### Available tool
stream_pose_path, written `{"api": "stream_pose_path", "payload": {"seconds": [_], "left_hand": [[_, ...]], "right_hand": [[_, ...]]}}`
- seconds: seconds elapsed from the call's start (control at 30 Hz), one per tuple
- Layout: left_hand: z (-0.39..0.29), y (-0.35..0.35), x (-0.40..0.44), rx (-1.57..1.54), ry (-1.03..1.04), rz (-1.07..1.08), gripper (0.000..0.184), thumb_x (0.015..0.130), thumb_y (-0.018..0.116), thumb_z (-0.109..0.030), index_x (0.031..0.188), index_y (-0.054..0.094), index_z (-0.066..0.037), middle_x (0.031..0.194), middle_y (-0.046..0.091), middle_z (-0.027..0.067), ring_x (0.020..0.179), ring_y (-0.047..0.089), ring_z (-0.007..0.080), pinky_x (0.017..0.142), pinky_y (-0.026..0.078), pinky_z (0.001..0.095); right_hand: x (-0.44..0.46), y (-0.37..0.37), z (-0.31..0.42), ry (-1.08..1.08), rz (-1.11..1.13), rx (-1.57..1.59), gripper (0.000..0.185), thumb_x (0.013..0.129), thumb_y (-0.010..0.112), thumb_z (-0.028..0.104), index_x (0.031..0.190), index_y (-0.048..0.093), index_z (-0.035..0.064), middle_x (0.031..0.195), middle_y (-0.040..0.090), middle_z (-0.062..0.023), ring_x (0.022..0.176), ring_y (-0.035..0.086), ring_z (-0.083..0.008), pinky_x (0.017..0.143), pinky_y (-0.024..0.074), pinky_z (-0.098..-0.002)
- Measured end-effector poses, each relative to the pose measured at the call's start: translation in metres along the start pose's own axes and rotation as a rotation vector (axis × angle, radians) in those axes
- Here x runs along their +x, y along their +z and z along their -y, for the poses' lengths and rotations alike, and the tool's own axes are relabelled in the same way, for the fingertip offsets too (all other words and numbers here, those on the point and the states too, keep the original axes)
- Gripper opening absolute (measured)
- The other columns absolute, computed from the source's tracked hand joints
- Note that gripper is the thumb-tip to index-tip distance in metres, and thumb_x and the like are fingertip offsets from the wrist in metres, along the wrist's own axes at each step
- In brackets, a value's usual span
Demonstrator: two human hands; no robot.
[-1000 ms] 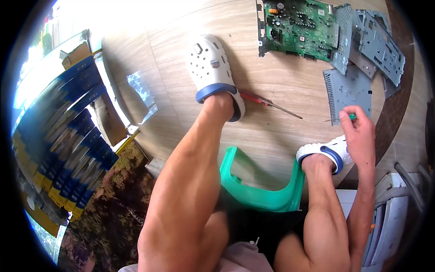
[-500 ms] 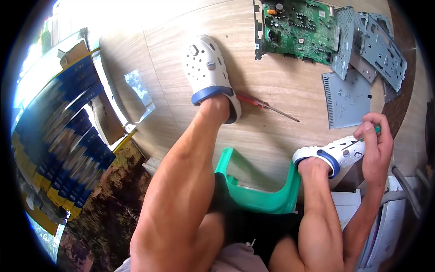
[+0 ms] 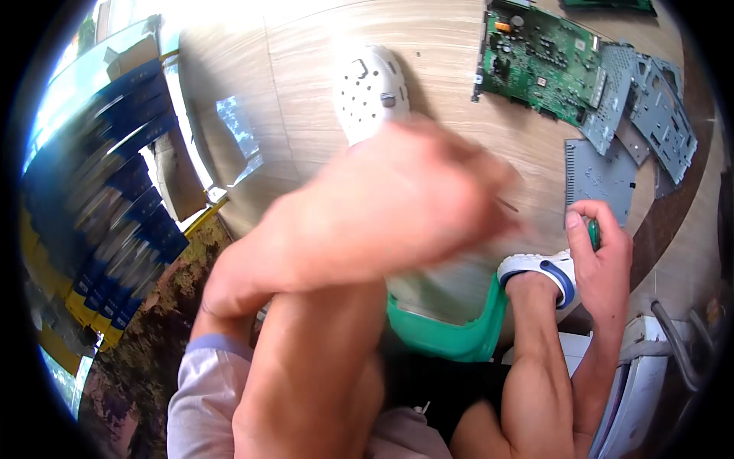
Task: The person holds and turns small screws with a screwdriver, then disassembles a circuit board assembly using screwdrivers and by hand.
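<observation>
My left hand [image 3: 428, 199], smeared by motion, reaches across the middle of the view above my left leg; its fingers are too blurred to read. It hides most of the floor screwdriver, of which only the tip [image 3: 507, 205] shows. At the right, my right hand [image 3: 600, 256] is closed around a small screwdriver with a green handle [image 3: 593, 235], above the white clog with a blue strap [image 3: 562, 275]. Just beyond that hand lies a grey metal plate [image 3: 600, 180] with small bits on it.
A green circuit board [image 3: 539, 69] and bent metal panels [image 3: 664, 115] lie at the upper right. Between my legs stands a green plastic stool [image 3: 447, 340]. Blue and yellow packages [image 3: 115, 229] hang at the left. A white clog [image 3: 371, 92] is on my left foot.
My left arm has come into view and swung over the left leg and the floor screwdriver. My right hand has shifted slightly left, still holding the green screwdriver. The view has moved a little.
</observation>
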State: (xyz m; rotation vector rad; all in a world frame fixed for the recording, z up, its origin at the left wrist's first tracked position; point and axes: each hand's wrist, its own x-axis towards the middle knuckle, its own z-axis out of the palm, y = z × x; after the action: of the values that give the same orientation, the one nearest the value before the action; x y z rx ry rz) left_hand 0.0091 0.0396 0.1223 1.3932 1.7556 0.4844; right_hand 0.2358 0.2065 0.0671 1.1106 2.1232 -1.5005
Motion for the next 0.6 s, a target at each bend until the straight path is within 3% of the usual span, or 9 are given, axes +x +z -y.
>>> {"api": "stream_pose_path", "payload": {"seconds": [0.03,0.07,0.1,0.17,0.2,0.4,0.6], "left_hand": [[-0.009,0.000,0.011,-0.215,0.081,0.095,0.033,0.094,0.068,-0.033,0.084,0.064,-0.002,0.074,0.066,0.0141,0.073,0.068,0.0324,0.067,0.056,0.0416],[-0.017,0.002,0.020,-0.430,0.145,0.201,0.033,0.093,0.068,-0.034,0.084,0.065,-0.002,0.070,0.065,0.0150,0.071,0.067,0.0322,0.065,0.055,0.0419],[-0.023,0.007,0.025,-0.576,0.197,0.293,0.034,0.093,0.068,-0.035,0.084,0.066,-0.002,0.066,0.063,0.0159,0.069,0.067,0.0320,0.063,0.055,0.0422],[-0.035,0.015,0.034,-0.734,0.303,0.459,0.034,0.093,0.068,-0.035,0.085,0.066,-0.002,0.067,0.063,0.0159,0.069,0.067,0.0322,0.064,0.055,0.0423],[-0.040,0.022,0.036,-0.784,0.346,0.533,0.033,0.093,0.068,-0.035,0.085,0.067,-0.002,0.067,0.064,0.0159,0.069,0.067,0.0323,0.064,0.055,0.0423],[-0.057,0.045,0.039,-0.870,0.481,0.793,0.032,0.093,0.067,-0.034,0.086,0.068,-0.003,0.069,0.065,0.0160,0.070,0.068,0.0328,0.065,0.055,0.0425],[-0.058,0.051,0.032,-0.866,0.520,0.906,0.031,0.093,0.067,-0.034,0.088,0.069,-0.004,0.070,0.066,0.0160,0.071,0.068,0.0334,0.066,0.055,0.0428]], "right_hand": [[0.003,0.005,-0.005,0.009,0.006,-0.087,0.016,0.099,0.065,0.016,0.102,0.066,0.0001,0.070,0.059,-0.0110,0.059,0.052,-0.0155,0.059,0.0437,-0.0343],[0.005,0.010,-0.011,0.015,0.014,-0.080,0.017,0.099,0.063,0.017,0.102,0.065,-0.0001,0.069,0.059,-0.0173,0.059,0.055,-0.0254,0.061,0.0454,-0.0399],[0.007,0.015,-0.019,0.020,0.034,-0.112,0.017,0.099,0.063,0.017,0.101,0.064,-0.0003,0.070,0.059,-0.0181,0.060,0.056,-0.0279,0.062,0.0457,-0.0405],[0.012,0.023,-0.030,0.038,0.071,-0.175,0.018,0.098,0.062,0.017,0.100,0.063,-0.0007,0.071,0.060,-0.0199,0.061,0.057,-0.0328,0.063,0.0462,-0.0418],[0.017,0.024,-0.028,0.124,0.141,-0.175,0.019,0.098,0.061,0.019,0.099,0.063,-0.0009,0.076,0.064,-0.0234,0.068,0.062,-0.0404,0.067,0.0476,-0.0454],[0.028,0.055,-0.048,0.012,0.137,-0.251,0.021,0.098,0.061,0.021,0.100,0.064,0.0001,0.085,0.068,-0.0273,0.085,0.066,-0.0465,0.076,0.0492,-0.0506],[0.036,0.050,-0.051,0.074,0.119,-0.211,0.021,0.098,0.063,0.022,0.103,0.064,0.0013,0.086,0.069,-0.0267,0.089,0.066,-0.0465,0.078,0.0496,-0.0503]]}}
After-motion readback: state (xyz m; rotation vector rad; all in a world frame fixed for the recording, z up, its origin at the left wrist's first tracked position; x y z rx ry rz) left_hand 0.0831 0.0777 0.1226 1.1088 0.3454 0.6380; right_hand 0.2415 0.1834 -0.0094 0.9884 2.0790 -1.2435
